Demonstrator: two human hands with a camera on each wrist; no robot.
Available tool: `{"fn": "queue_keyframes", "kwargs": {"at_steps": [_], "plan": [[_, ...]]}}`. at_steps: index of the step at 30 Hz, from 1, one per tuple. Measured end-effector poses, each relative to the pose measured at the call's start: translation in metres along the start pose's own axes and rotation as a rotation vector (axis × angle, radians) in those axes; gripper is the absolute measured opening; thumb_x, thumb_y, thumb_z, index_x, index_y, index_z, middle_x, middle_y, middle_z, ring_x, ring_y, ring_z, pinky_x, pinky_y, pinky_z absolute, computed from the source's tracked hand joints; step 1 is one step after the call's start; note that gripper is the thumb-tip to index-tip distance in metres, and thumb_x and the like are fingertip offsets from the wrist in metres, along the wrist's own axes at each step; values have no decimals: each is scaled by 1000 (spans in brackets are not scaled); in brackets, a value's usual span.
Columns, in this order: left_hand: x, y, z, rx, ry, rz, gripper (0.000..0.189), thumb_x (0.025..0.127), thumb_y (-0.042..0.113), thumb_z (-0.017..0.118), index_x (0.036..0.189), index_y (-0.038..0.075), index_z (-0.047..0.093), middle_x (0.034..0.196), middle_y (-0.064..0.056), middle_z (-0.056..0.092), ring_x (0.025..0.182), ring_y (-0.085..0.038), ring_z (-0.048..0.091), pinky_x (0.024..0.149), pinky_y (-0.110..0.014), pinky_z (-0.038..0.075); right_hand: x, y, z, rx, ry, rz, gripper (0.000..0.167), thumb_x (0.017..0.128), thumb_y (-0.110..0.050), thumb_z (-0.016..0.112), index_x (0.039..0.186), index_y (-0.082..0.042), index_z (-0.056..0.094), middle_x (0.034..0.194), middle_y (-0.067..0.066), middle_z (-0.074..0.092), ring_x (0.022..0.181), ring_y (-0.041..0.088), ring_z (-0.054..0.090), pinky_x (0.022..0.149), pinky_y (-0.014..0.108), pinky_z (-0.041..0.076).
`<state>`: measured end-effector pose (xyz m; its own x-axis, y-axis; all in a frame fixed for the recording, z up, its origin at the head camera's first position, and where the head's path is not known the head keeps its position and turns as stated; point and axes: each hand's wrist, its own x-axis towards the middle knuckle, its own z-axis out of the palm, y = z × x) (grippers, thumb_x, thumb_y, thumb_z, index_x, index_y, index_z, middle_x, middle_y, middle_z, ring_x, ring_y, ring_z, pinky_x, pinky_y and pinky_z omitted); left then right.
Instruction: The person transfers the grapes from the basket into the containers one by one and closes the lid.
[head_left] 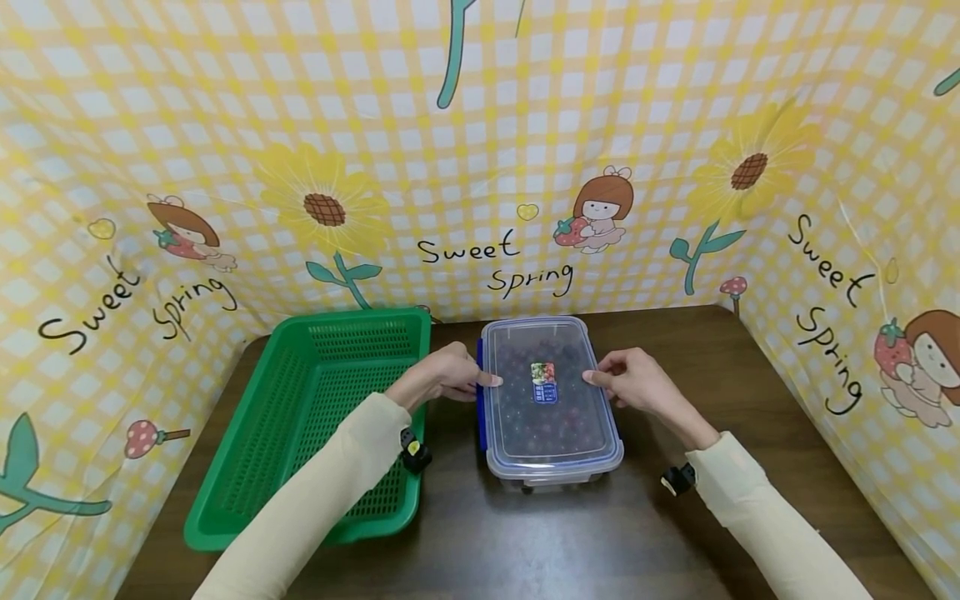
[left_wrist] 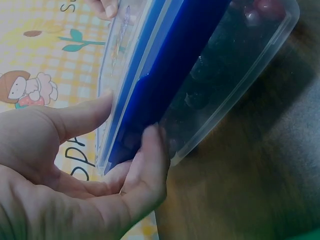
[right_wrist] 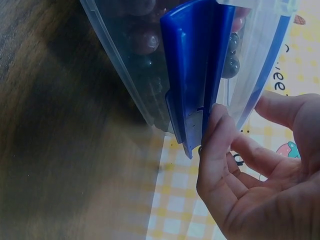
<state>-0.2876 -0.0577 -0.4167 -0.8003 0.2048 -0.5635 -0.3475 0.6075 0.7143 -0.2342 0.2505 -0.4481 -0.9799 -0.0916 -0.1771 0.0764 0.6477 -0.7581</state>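
Note:
A clear plastic food storage box [head_left: 553, 442] with a blue-rimmed lid and a sticker stands on the table, round dark and reddish things showing through it. My left hand [head_left: 454, 372] grips its left edge, thumb on the lid, curled fingers on the long blue latch [left_wrist: 167, 65]. At the right edge, my right hand [head_left: 628, 380] holds the rim, its thumb on the lid. In the right wrist view its fingertips touch the right blue latch [right_wrist: 192, 75], which tilts out from the box wall. Round balls [right_wrist: 144, 40] show through that wall.
Left of the box stands a green plastic basket [head_left: 416, 500] with slotted walls and floor. Both are on a dark wooden table [head_left: 525, 542]. A yellow checked cloth [head_left: 480, 167] with printed flowers and figures hangs around the back and sides.

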Motion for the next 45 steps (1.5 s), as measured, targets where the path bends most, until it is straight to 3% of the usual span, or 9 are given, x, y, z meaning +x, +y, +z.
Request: {"fn": "queue_keyframes", "kwargs": {"at_steps": [8, 15, 23, 26, 30, 33, 38, 41, 45], "plan": [[0, 6, -2, 0, -6, 8, 50, 91, 17, 84, 125, -8, 57, 100, -11, 74, 80, -16, 74, 78, -29, 64, 1, -2, -3, -10, -5, -5, 35, 99, -39, 74, 105, -4, 74, 86, 8, 69, 77, 23, 69, 70, 42, 62], [0, 3, -1, 45, 4, 2, 36, 90, 19, 85, 108, -5, 66, 75, -3, 68, 63, -11, 61, 61, -22, 57, 2, 0, -1, 3, -17, 9, 35, 99, -39, 75, 104, -4, 74, 85, 11, 69, 78, 23, 69, 71, 42, 62], [0, 5, -2, 69, 48, 19, 40, 91, 20, 85, 113, -4, 61, 94, -10, 70, 79, -18, 71, 70, -25, 61, 4, 2, -2, 12, -8, -6, 33, 99, -39, 74, 102, -6, 74, 84, 13, 68, 76, 25, 67, 71, 43, 61], [1, 4, -1, 57, 35, 19, 38, 91, 19, 84, 112, -4, 62, 87, -7, 71, 76, -16, 71, 70, -26, 61, 4, 2, -1, 12, -11, -9, 33, 99, -39, 74, 102, -5, 74, 85, 15, 68, 76, 25, 66, 71, 43, 62], [0, 4, 0, 68, 18, 11, 41, 92, 18, 83, 116, -7, 62, 65, 0, 62, 60, -10, 62, 59, -21, 55, 3, 4, 0, 12, -16, -3, 34, 99, -39, 75, 102, -5, 74, 85, 14, 69, 76, 24, 66, 71, 43, 62], [-1, 4, 2, 66, 13, 7, 57, 93, 18, 82, 132, -12, 53, 60, 2, 55, 54, -8, 57, 53, -17, 50, 3, 4, 1, 14, -14, -1, 34, 99, -39, 74, 102, -6, 74, 84, 12, 69, 75, 24, 67, 69, 42, 61], [-1, 6, 2, 47, 2, -4, 80, 93, 16, 82, 151, -12, 35, 63, 1, 58, 56, -7, 59, 54, -17, 51, 2, 3, 1, 10, -8, 3, 33, 99, -38, 74, 102, -5, 74, 84, 12, 68, 76, 23, 67, 69, 42, 61], [-1, 6, 2, 58, -3, -4, 80, 93, 17, 82, 151, -12, 34, 61, 2, 56, 55, -7, 58, 56, -18, 50, 1, 3, 1, 6, -12, 0, 34, 99, -38, 74, 103, -5, 74, 85, 14, 68, 76, 22, 67, 70, 42, 61], [0, 5, 2, 65, 3, 2, 67, 93, 17, 82, 140, -12, 44, 60, 2, 57, 53, -6, 56, 59, -19, 51, 2, 3, 2, 13, -6, 4, 33, 99, -37, 75, 103, -5, 74, 86, 17, 68, 74, 21, 65, 70, 42, 61]]}}
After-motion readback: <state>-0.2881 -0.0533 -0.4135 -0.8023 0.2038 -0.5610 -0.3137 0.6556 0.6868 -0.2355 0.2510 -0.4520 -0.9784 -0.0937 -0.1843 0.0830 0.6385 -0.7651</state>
